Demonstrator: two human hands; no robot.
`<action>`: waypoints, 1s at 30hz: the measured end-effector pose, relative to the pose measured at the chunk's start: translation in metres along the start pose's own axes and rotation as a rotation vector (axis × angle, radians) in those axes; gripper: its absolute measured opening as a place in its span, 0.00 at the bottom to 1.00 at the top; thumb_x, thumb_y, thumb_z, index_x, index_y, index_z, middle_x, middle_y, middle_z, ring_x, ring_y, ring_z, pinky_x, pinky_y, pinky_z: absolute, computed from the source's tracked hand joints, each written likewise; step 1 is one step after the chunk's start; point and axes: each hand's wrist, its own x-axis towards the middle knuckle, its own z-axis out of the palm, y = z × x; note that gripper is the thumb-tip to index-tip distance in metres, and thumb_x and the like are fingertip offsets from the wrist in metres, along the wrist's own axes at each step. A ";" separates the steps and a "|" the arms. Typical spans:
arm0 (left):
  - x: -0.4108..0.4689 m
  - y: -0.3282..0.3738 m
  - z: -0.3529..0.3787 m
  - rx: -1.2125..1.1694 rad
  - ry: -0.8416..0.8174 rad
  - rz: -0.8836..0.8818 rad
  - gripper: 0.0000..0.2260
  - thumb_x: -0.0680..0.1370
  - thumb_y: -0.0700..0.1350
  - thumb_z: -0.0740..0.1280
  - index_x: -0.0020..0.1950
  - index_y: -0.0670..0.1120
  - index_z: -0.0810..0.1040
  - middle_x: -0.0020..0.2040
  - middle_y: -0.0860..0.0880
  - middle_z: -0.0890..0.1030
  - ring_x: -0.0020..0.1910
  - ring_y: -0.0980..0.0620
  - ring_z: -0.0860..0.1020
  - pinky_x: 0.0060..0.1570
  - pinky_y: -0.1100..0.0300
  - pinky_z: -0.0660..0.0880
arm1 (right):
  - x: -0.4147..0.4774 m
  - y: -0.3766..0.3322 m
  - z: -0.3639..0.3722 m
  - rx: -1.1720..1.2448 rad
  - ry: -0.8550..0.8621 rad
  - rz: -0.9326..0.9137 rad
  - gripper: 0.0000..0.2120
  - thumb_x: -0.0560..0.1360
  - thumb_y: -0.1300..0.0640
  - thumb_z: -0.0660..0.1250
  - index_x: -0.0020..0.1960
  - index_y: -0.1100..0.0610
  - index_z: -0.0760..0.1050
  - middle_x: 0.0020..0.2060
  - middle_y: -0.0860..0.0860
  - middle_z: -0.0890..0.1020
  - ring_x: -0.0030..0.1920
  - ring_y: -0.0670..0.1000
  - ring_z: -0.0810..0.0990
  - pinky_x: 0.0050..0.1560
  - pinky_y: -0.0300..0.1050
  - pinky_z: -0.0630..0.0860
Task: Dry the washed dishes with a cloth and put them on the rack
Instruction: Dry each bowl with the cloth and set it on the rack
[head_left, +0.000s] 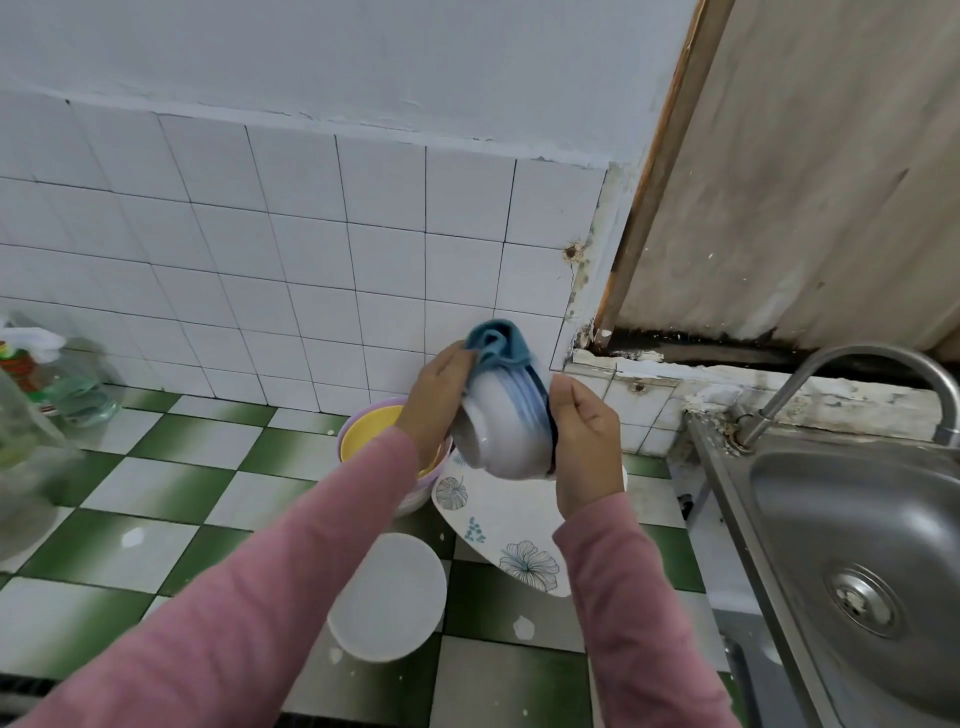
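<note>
Holding firm, the right hand has its grip curled round the rim of a white, blue-striped bowl, which is tipped on its side above the tabletop. The left hand pinches a blue cloth bunched against the bowl's upper edge. Drying of this bowl looks under way, not finished. Beneath it wait a flowered plate, a yellow bowl nested in a lilac one, and an upturned white dish, seemingly yet to be dried. Further right lies the sink. No rack shows, so nothing can be judged as put away.
</note>
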 end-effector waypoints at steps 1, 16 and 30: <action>0.002 -0.003 -0.003 -0.099 -0.004 -0.135 0.14 0.80 0.54 0.61 0.57 0.48 0.81 0.50 0.46 0.85 0.50 0.47 0.80 0.49 0.53 0.78 | -0.001 -0.002 -0.002 0.058 0.031 0.043 0.19 0.83 0.52 0.60 0.35 0.56 0.70 0.31 0.51 0.71 0.34 0.49 0.68 0.33 0.38 0.66; -0.008 -0.017 0.005 0.648 0.127 0.783 0.19 0.81 0.52 0.57 0.61 0.41 0.78 0.59 0.46 0.79 0.61 0.49 0.74 0.63 0.50 0.71 | 0.002 0.008 0.013 0.806 0.216 0.417 0.19 0.85 0.53 0.55 0.68 0.63 0.73 0.58 0.61 0.82 0.53 0.55 0.83 0.52 0.51 0.82; -0.003 -0.001 0.013 0.897 -0.153 0.612 0.14 0.83 0.50 0.59 0.63 0.52 0.80 0.62 0.56 0.80 0.62 0.57 0.74 0.64 0.59 0.69 | 0.007 0.011 0.006 0.186 0.111 0.373 0.10 0.80 0.61 0.62 0.46 0.58 0.82 0.42 0.58 0.83 0.44 0.56 0.80 0.50 0.53 0.77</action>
